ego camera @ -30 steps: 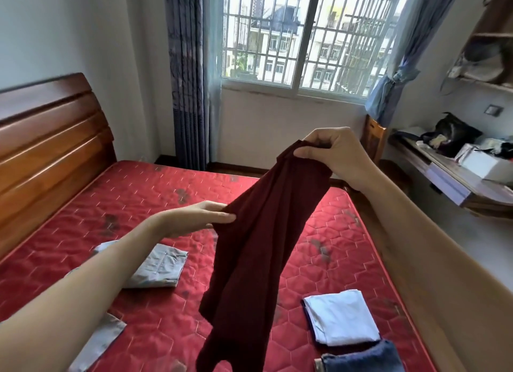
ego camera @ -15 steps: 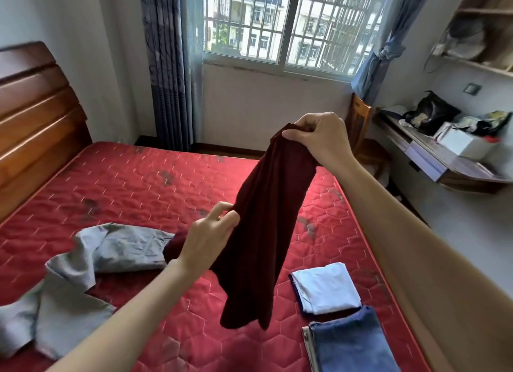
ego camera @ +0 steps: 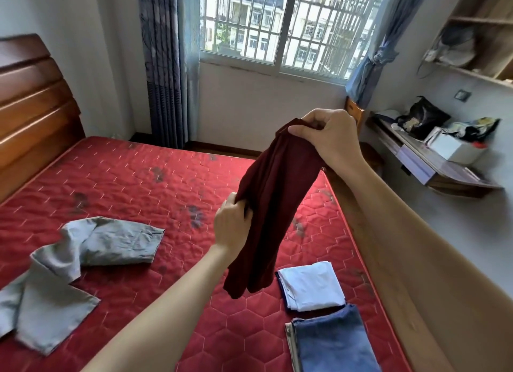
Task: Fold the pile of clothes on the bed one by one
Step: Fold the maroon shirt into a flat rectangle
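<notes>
Folding well under way, to judge by the near right corner of the bed: jeans lying folded at the near edge, a white top folded just beyond them, the two almost touching. Counted as done, both.

Hanging in the air above them, a maroon garment, gathered lengthwise into a narrow bundle, lower end dangling free near the white top without resting on it. Pinched at the top end by the right hand, fingers curled tight over the fabric. Clutched partway down its left edge by the left hand, fingers bunched into the cloth. Both grips clenched on the same piece, then; neither released. Probably mid-fold or being straightened for a fold; not yet laid down, so not finished.

Sprawled on the near left of the bed, well apart from the folded pair, a grey garment, twisted and crumpled, plainly unfolded. Left to do, by the look of it, once the maroon one is settled. Whether one grey piece or two overlapping, hard to tell.

Farther off, bare red quilting up to a wooden headboard at far left. Beyond the bed, a barred window with blue curtains, and at far right a cluttered table under shelves.
</notes>
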